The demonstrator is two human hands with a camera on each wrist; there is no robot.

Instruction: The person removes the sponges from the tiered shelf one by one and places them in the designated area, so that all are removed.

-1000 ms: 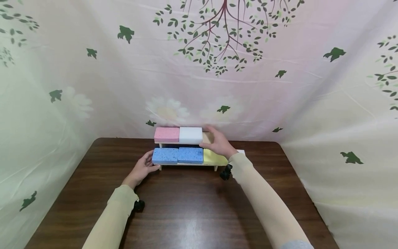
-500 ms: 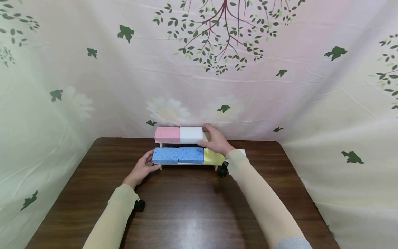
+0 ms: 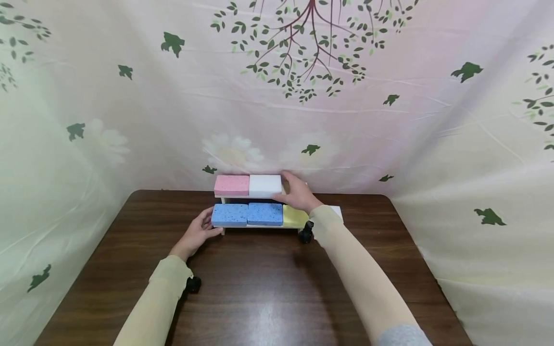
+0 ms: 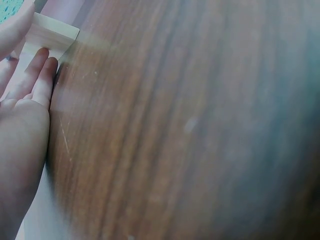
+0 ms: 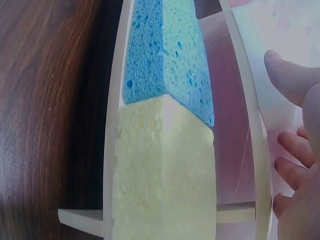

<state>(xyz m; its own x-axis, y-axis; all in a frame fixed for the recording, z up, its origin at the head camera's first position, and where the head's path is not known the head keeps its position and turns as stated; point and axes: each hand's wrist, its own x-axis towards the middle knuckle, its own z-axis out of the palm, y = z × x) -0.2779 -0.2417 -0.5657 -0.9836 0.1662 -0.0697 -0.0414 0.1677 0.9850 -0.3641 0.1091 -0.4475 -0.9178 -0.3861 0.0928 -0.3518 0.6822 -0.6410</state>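
In the head view a two-tier wooden stand (image 3: 259,227) stands at the table's back. On the upper tier, a pink sponge (image 3: 231,185) and a white sponge (image 3: 265,186) lie side by side. My right hand (image 3: 298,193) straddles the white sponge's right end, thumb in front and fingers behind. Two blue sponges (image 3: 229,215) and a yellow sponge (image 3: 294,217) line the lower tier. At that tier's left end my left hand (image 3: 196,236) holds the stand, thumb at the front. The left wrist view has its fingertips at the wooden end piece (image 4: 55,34).
A brown wooden table (image 3: 255,283) spreads in front of the stand. Printed cloth (image 3: 173,110) hangs close behind it and at both sides. A white thing (image 3: 336,210), partly hidden, shows beyond my right wrist.
My right hand has shifted slightly left along the upper tier, its thumb further over the white sponge's front. The left hand and the sponges stay in place.
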